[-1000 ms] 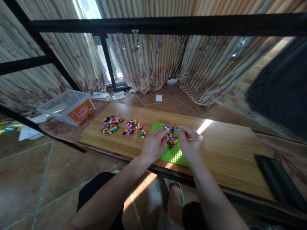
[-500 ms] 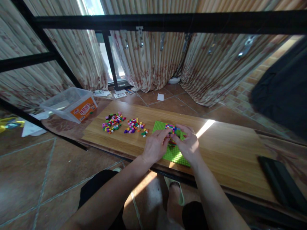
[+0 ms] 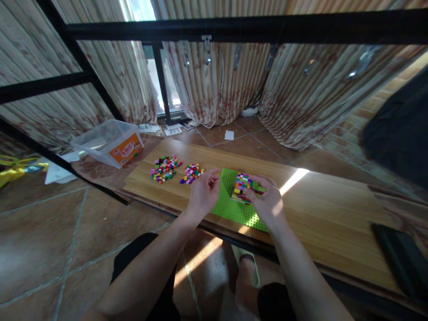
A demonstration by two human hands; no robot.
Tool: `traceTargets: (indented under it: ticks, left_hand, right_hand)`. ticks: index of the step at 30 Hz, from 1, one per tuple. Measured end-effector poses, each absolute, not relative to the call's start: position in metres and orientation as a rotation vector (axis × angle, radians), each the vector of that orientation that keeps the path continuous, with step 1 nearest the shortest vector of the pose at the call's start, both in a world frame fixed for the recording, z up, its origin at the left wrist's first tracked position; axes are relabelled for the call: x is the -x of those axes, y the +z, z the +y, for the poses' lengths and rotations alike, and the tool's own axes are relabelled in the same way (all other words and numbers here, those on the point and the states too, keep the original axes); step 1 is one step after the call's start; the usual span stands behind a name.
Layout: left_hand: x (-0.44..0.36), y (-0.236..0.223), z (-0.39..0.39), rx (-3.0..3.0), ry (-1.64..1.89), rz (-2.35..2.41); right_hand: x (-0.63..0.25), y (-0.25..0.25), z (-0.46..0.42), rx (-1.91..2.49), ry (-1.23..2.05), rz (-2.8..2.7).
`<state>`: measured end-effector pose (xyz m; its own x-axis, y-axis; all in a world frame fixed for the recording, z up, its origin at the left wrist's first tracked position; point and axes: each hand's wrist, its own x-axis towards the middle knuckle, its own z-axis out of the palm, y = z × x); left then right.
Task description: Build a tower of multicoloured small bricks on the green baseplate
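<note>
The right hand (image 3: 268,203) has its grip part-closed on the multicoloured plastic-brick block (image 3: 241,182), towards twelve o'clock on the green studded plastic baseplate (image 3: 228,207)! At nine o'clock, the left hand (image 3: 203,192) curls loosely, contents unclear. Lopsided thumb pressure could split the block.

On the bench (image 3: 317,218), the baseplate (image 3: 228,208) was positioned beneath the brick block (image 3: 241,185); loose bricks (image 3: 166,168) were laid left, the box (image 3: 126,150) farther left.
</note>
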<state>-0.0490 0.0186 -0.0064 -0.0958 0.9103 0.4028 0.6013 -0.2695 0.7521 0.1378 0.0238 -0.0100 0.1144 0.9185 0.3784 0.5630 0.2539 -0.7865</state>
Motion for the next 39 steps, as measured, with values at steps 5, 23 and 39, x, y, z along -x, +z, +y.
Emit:
traceTargets:
  ticks: [5,23,39]
  left_hand:
    - [0.070,-0.010,0.021,-1.858,1.101,1.870]
    - [0.071,-0.026,0.016,-2.204,0.542,2.002]
    - [0.050,0.002,0.009,-2.186,1.211,1.295]
  right_hand:
    - [-0.140,-0.013,0.026,1.412,0.468,-1.572]
    - [-0.151,-0.020,0.030,1.405,0.584,-1.388]
    - [-0.142,-0.021,0.025,1.386,0.811,-1.281]
